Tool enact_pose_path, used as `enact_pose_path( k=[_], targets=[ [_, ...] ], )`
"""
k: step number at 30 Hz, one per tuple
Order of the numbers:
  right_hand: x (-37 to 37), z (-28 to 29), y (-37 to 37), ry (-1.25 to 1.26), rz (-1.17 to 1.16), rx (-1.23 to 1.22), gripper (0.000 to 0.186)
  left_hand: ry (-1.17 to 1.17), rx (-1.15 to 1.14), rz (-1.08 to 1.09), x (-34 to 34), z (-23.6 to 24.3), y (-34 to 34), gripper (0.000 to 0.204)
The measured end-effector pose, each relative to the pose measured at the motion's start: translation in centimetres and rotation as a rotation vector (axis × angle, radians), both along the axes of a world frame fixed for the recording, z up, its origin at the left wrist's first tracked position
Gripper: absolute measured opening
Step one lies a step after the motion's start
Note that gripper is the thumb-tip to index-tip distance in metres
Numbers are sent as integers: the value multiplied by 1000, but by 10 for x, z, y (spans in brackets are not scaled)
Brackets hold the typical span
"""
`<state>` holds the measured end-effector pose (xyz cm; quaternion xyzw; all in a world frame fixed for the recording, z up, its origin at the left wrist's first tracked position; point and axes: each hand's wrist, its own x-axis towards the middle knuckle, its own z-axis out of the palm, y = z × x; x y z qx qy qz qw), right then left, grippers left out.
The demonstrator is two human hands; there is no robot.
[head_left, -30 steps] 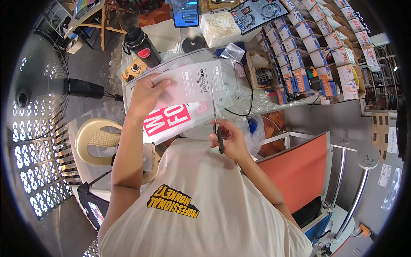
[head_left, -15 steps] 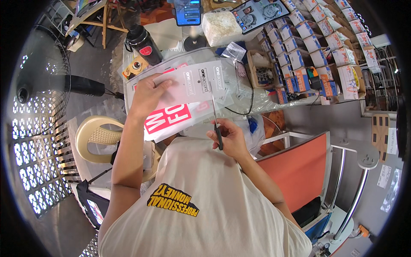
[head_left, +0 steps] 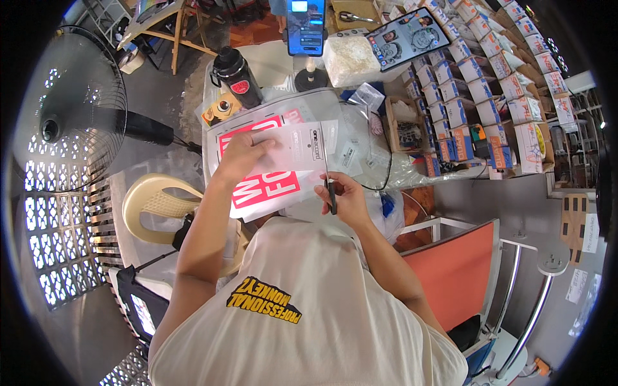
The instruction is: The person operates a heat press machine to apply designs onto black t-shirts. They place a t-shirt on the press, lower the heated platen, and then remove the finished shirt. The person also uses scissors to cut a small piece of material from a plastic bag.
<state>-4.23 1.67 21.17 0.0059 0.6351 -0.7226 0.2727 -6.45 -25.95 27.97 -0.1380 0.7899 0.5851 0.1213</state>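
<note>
So, my left hand [head_left: 248, 155] pinches the pale sheet [head_left: 295, 151] by its left side, thumb on top; my right hand [head_left: 348, 198] grips black-handled scissors [head_left: 332, 198] at its right edge.

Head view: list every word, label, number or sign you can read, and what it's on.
Locations only; I can't copy wording.
Pale sheet, left hand: small dark lettering, legible.
Large sheet: white letters on pink, partly covered.
Shirt: yellow letters on a dark patch.
Boxes, right: orange lettering, partly legible.
Phone screen: too small to read.
Black bottle: red sticker, too small.
Wall papers: mostly blurred.
</note>
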Motion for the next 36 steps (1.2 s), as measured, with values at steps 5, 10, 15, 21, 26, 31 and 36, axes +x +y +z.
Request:
enact_pose_path(
  k=[5,10,15,21,26,31,36],
  targets=[
    [-24,-18,-16,-45,48,42,39,31,61,96,-2,-15,-8,22],
    [-12,-16,1,-48,7,20,39,183,196,199,-17,-17,-13,21],
    [23,12,25,130,152,64,44,193,69,99,-26,25,7,20],
    [19,37,21,3,93,-67,44,173,164,31,-27,38,32,20],
    [22,37,23,55,92,-46,45,202,199,25,-24,40,40,20],
    [24,37,22,73,100,-47,44,188,165,32,-18,43,38,22],
    [26,38,20,72,106,-42,43,197,144,32,-15,43,35,23]
  ],
)
